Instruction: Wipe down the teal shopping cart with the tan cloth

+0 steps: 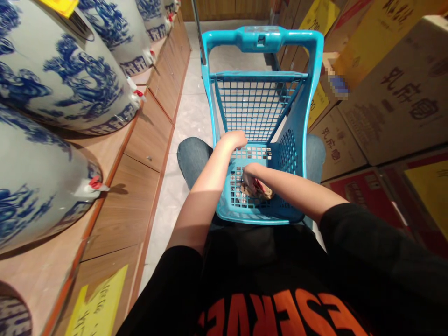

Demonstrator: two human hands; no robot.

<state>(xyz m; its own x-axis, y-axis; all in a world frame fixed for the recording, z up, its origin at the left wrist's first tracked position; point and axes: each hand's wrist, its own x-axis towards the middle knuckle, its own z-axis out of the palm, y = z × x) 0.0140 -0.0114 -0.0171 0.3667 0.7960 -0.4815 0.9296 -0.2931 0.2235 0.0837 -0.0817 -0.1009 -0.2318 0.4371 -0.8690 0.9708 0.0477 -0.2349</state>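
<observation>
A blue plastic shopping basket [263, 75] with mesh walls stands between my knees, its handle at the far end. My left hand [235, 138] is over the basket's left side, near the mesh panel, with its fingers curled. Whatever those fingers close on, if anything, is hidden. Down inside the basket, my right hand [249, 174] is at a small red and tan package [265, 190] lying by the grid floor. The hand covers part of this package, and its fingers appear bent around it.
Large blue-and-white porcelain jars [87, 79] with red-handled taps line a wooden cabinet [140, 154] on the left. Stacked cardboard boxes [395, 98] with yellow price signs [318, 21] stand close on the right. Pale floor tiles [194, 102] run between them.
</observation>
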